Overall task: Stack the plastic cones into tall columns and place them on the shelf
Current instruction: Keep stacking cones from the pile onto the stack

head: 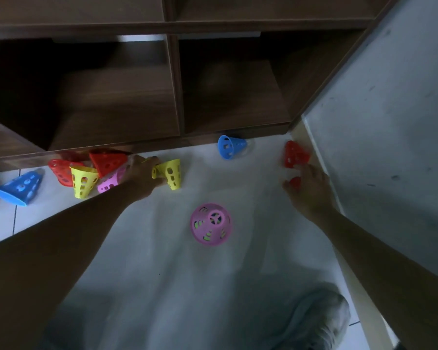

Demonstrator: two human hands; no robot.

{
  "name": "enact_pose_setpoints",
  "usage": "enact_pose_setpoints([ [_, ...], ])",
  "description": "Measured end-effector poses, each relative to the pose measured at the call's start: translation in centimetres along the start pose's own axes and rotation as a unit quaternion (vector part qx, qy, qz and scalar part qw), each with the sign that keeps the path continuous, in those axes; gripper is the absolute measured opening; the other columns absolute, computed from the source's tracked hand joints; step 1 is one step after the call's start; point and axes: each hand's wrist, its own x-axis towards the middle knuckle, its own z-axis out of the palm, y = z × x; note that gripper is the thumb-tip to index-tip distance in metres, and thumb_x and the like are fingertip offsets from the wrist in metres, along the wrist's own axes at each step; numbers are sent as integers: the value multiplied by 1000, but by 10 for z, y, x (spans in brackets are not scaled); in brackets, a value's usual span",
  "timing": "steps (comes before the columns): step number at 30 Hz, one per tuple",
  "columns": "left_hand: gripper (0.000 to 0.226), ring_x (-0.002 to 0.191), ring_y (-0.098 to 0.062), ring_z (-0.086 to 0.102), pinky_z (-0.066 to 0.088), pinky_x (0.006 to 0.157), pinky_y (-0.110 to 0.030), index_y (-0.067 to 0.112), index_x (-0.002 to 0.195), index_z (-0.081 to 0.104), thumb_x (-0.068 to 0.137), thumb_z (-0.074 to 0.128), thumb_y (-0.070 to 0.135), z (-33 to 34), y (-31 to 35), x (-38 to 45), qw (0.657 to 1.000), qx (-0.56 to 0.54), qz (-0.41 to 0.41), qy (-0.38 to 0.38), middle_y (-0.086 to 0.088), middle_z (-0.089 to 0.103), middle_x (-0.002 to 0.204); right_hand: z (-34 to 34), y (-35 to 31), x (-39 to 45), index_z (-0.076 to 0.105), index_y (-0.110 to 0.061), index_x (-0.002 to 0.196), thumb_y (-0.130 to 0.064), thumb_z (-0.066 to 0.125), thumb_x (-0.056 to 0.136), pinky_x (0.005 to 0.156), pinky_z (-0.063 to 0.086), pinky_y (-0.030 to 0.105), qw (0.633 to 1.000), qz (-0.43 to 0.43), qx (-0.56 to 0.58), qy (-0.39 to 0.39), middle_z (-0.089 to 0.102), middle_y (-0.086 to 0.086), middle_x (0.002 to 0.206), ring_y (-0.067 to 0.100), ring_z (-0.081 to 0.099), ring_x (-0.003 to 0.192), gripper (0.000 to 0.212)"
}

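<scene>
Plastic cones with holes lie scattered on the white floor before a dark wooden shelf [116,102]. My left hand [143,176] grips the narrow end of a yellow cone [171,173] lying on its side. My right hand [310,190] reaches toward a red cone [295,154] by the wall; something red [295,181] shows under its fingers, and the grip is hidden. A pink cone [210,223] stands upright in the middle, with green showing through its holes. A blue cone [230,146] lies near the shelf base.
At the left lie two red cones [61,169] [108,160], a yellow cone [82,181], a pink cone [110,181] and a blue cone [18,189]. A grey wall [390,122] bounds the right side. My shoe [319,322] is at the bottom.
</scene>
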Motion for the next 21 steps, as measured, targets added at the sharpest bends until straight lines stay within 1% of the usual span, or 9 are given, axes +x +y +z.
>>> enact_pose_setpoints([
  [3,55,111,-44,57,54,90,-48,28,139,49,91,66,52,1,0,-3,1000,1,8,6,-22,35,145,-1,7,5,45,-16,146,-59,38,73,107,42,54,1000,6,15,-5,54,14,142,41,52,126,85],
  [5,55,116,-45,54,54,92,-50,27,139,51,92,66,51,2,0,-5,1000,-11,14,9,-21,36,146,0,9,10,38,-23,152,-51,45,76,105,46,52,999,-4,40,-7,49,10,148,38,53,128,82],
  [8,51,126,-45,47,48,99,-53,24,135,55,93,64,50,3,3,-9,999,-22,27,15,-23,42,142,8,13,23,25,-24,159,-28,67,89,115,38,41,1000,-21,14,-2,25,13,162,34,36,143,83],
  [10,42,126,-42,47,46,96,-50,25,123,61,92,62,53,3,6,-13,998,-37,43,20,-21,52,133,11,13,31,15,-27,161,-23,70,91,116,33,37,1000,-5,-5,-21,17,12,164,31,30,147,89],
  [13,36,111,-36,56,50,87,-45,32,104,63,87,58,63,1,10,-20,994,-77,69,30,-12,63,112,16,21,49,6,-30,162,-23,70,90,118,32,39,999,-7,11,-40,17,8,164,29,28,148,97],
  [15,32,96,-32,63,53,81,-42,28,103,65,87,65,56,-1,16,-25,990,-111,72,46,-10,64,106,16,25,62,3,-29,162,-22,74,85,121,29,45,998,-7,13,-59,13,4,166,28,20,152,105],
  [17,27,91,-31,65,56,80,-43,24,103,69,88,72,46,-3,20,-29,984,-141,76,71,-9,66,104,15,24,72,3,-22,162,-17,79,82,123,25,42,996,1,26,-91,11,5,167,26,17,153,110],
  [19,22,88,-27,67,57,78,-42,20,101,71,89,75,38,-5,24,-33,975,-187,82,88,-7,68,105,12,21,81,7,-14,161,-11,81,80,123,24,39,995,-3,37,-97,13,9,167,27,22,151,109],
  [21,15,80,-20,68,56,71,-36,21,93,72,91,72,36,-12,28,-36,966,-218,87,105,-4,69,100,10,18,85,14,-11,160,-11,82,78,123,24,38,995,0,48,-89,19,10,165,28,26,150,107],
])
